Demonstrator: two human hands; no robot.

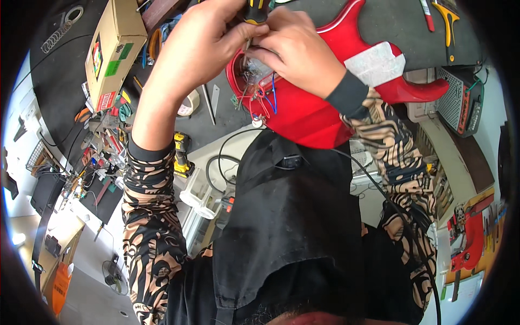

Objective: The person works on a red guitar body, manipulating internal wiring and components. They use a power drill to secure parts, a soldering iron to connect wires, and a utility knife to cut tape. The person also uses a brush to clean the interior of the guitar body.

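Note:
A red electric guitar body lies on the dark bench, with a white patch on its upper part and an open cavity holding coloured wires. Above the cavity my left hand is closed on a black-and-yellow screwdriver handle. My right hand is beside it, fingers bent round the metal shaft below the handle, over the cavity; exactly what its fingertips pinch is hard to make out.
A cardboard box, a tape roll, cutters and small parts lie left. A yellow-black drill sits by the near edge. A scraper lies top right, a metal-grille device right. A black cable crosses my apron.

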